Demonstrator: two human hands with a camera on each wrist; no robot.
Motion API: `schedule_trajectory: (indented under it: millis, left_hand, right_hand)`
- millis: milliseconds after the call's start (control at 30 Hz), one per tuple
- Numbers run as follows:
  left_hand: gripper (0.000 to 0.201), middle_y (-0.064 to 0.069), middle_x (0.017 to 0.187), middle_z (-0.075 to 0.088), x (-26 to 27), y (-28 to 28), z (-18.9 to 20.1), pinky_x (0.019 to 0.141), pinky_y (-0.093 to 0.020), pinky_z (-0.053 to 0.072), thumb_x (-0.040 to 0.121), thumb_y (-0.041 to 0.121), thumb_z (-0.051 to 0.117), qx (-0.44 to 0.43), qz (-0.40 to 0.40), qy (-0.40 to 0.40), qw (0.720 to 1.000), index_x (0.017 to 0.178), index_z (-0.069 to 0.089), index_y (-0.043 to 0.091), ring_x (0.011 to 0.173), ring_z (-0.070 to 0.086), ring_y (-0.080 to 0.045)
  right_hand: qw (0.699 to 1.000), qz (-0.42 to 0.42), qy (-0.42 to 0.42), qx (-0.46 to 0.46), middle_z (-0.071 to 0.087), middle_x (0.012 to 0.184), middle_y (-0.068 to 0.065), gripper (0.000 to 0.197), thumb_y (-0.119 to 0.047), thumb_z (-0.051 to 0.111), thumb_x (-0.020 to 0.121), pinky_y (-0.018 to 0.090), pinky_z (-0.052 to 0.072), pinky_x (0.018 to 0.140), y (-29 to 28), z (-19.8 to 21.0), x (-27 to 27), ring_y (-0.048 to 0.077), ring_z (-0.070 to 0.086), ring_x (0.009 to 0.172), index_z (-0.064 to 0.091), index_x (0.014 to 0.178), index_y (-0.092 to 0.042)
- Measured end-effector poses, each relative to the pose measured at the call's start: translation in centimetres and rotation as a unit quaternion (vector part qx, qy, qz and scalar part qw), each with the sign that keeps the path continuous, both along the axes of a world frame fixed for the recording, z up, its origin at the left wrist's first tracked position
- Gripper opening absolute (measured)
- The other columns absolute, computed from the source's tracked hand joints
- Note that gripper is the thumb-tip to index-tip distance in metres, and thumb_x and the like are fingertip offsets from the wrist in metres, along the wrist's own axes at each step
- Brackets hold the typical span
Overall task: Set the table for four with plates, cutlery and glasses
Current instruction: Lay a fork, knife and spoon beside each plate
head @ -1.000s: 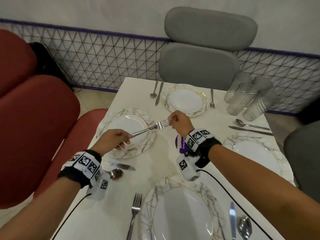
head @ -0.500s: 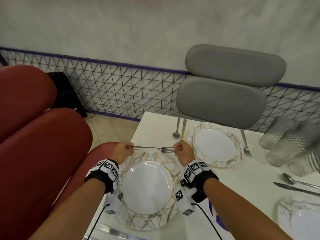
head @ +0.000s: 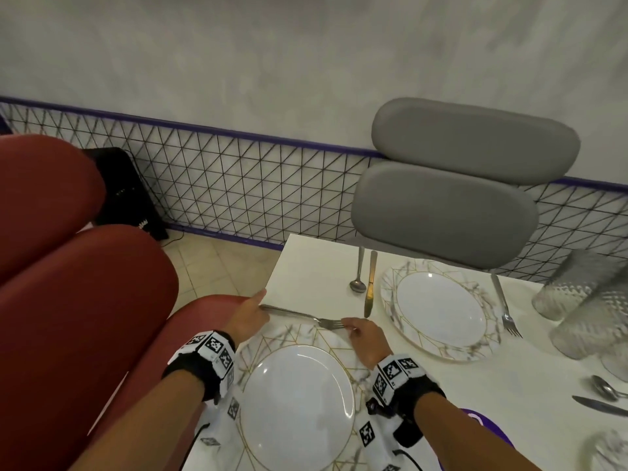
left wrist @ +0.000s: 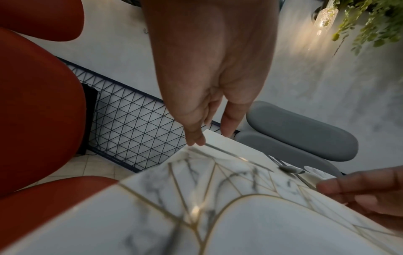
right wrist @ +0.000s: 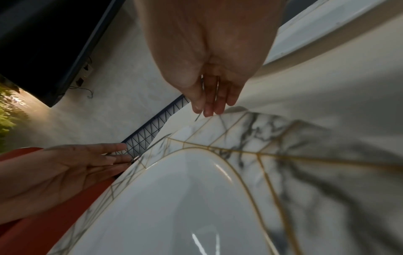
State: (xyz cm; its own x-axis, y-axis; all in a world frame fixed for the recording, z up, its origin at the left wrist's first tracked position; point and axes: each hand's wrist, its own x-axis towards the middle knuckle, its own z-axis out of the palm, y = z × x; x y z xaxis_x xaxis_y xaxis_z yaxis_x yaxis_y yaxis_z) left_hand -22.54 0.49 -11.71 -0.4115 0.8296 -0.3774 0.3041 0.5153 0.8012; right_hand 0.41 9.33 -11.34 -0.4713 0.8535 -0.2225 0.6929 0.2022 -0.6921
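Thin steel fork [head: 299, 316], centre of frame: light, stiff, slippery. Left hand [head: 246, 317] fingers straight at handle end; right hand [head: 365, 336] fingertips touching tines. Best pinched mid-handle.

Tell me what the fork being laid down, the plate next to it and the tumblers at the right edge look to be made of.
Fork: polished metal, probably stainless steel; silvery and reflective.
Plate: glazed ceramic or porcelain, possibly melamine; glossy white centre with highlights, grey marble-veined rim with gold lines.
Tumblers: clear textured glass, perhaps plastic; see-through with a bumpy pattern.
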Motion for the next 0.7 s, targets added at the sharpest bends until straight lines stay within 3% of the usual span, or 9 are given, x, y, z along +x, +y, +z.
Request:
schedule_trajectory:
  millis: [167,267,367,433,533,700]
  left_hand:
    - [0.059,-0.010,0.147,0.040,-0.8,-0.6,-1.0,0.113,-0.031,0.028,0.088,-0.012,0.036,-0.008,-0.019,0.050,0.999,0.143,0.034,0.010,0.135,0.037,-0.024]
    - [0.059,-0.013,0.145,0.041,-1.0,-1.2,-1.8,0.113,-0.031,0.029,0.087,-0.015,0.034,-0.021,-0.027,0.131,0.991,0.139,0.043,0.010,0.135,0.037,-0.028]
    - [0.065,-0.008,0.148,0.036,-1.2,-1.9,-2.4,0.106,-0.034,0.039,0.085,-0.012,0.033,-0.054,-0.077,0.190,0.977,0.140,0.042,0.022,0.131,0.040,-0.029]
    - [0.070,-0.006,0.148,0.035,-1.5,-2.0,-2.6,0.104,-0.035,0.041,0.084,-0.010,0.033,-0.071,-0.100,0.228,0.966,0.143,0.036,0.028,0.129,0.041,-0.028]
    - [0.072,-0.007,0.146,0.036,-1.3,-1.8,-2.8,0.105,-0.033,0.038,0.084,-0.011,0.033,-0.071,-0.104,0.250,0.960,0.146,0.028,0.026,0.128,0.039,-0.026]
    - [0.072,-0.008,0.148,0.034,-1.2,-1.4,-2.8,0.107,-0.034,0.036,0.086,-0.012,0.033,-0.071,-0.102,0.240,0.963,0.148,0.023,0.023,0.131,0.037,-0.026]
  right_hand:
    - [1.000,0.011,-0.002,-0.004,0.055,0.132,0.010,0.038,-0.002,0.036,0.095,0.014,0.031,0.099,-0.3,-0.4,0.3,0.020,0.049,0.124,0.054,0.127,-0.008]
    - [1.000,0.016,0.011,-0.005,0.057,0.128,0.012,0.039,0.001,0.036,0.094,0.010,0.031,0.090,-0.4,-0.7,0.6,0.022,0.053,0.120,0.054,0.127,-0.009]
    - [1.000,0.025,0.004,0.002,0.058,0.127,0.013,0.039,0.002,0.035,0.093,0.011,0.033,0.091,-0.5,-1.0,0.8,0.023,0.054,0.118,0.056,0.125,-0.008]
    - [0.999,0.036,0.000,0.012,0.059,0.125,0.014,0.039,0.003,0.036,0.092,0.017,0.037,0.097,-0.5,-1.4,0.7,0.024,0.054,0.117,0.058,0.123,-0.008]
    - [0.999,0.045,-0.003,0.014,0.059,0.124,0.013,0.040,0.003,0.036,0.092,0.030,0.042,0.102,-0.2,-1.8,0.6,0.028,0.052,0.118,0.058,0.124,-0.010]
    - [0.998,0.064,-0.021,0.013,0.055,0.130,0.012,0.045,0.003,0.034,0.091,0.038,0.039,0.106,0.0,-1.8,0.3,0.030,0.046,0.123,0.053,0.129,-0.012]
